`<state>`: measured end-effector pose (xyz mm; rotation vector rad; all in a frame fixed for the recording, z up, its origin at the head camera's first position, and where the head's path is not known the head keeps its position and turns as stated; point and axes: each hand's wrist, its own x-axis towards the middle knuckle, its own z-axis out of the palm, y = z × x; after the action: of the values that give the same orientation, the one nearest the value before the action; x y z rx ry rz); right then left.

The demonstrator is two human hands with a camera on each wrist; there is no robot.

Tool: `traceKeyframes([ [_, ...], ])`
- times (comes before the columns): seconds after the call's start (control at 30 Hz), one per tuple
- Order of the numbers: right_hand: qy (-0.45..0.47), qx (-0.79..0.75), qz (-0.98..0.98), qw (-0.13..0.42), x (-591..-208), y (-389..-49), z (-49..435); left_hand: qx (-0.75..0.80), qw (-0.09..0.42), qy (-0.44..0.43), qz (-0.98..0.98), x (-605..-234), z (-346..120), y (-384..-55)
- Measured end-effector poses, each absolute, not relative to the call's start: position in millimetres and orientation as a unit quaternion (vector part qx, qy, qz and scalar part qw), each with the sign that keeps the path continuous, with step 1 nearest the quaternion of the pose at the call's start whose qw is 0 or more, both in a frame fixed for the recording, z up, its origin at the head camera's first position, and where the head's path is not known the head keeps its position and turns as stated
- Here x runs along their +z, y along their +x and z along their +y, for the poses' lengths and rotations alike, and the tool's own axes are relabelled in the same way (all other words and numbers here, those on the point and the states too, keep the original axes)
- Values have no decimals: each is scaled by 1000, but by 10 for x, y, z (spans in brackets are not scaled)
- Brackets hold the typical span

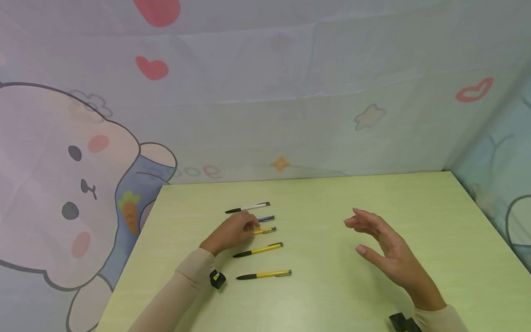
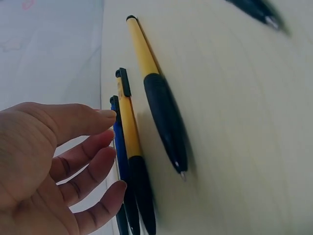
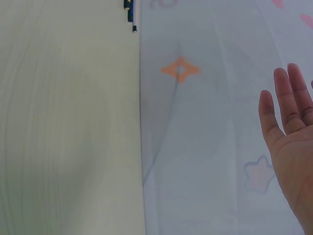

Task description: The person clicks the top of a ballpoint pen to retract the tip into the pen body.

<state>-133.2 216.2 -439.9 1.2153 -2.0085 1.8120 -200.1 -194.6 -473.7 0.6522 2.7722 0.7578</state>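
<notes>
My left hand (image 1: 232,231) is over a blue pen (image 1: 266,219) and a yellow pen (image 1: 265,230), hiding their dark ends. In the left wrist view its fingers bend loosely beside the blue pen (image 2: 118,134), with a gap between thumb and fingers and no pen gripped. Beyond them in the head view lies a white pen (image 1: 249,207) with a black grip. Nearer the front lie two more yellow pens, the middle one (image 1: 265,249) and the front one (image 1: 269,274). Over the right part of the table, my right hand (image 1: 387,253) is held with thumb and fingers spread, touching nothing.
The pens lie in a rough column on the light wooden table (image 1: 323,295). Along its back edge hangs a printed cloth (image 1: 265,129) with hearts, a star and a bear. Another cloth (image 1: 502,170) borders the right side. A small black device is on each wrist.
</notes>
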Motion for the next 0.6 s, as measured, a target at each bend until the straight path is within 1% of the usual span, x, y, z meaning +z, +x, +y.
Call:
traceKeyframes([
  [0.13,403,610,-676,89,-4419,-1320,2175,267,99,219,933,-4697,-1912,-1966],
  [0.4,391,613,-681,87,-4456,-1302,2197,290,118,225,923,-4637,-1814,-1823],
  [0.6,390,613,-682,88,-4449,-1290,2203,256,116,237,930,-4678,-1754,-1754],
])
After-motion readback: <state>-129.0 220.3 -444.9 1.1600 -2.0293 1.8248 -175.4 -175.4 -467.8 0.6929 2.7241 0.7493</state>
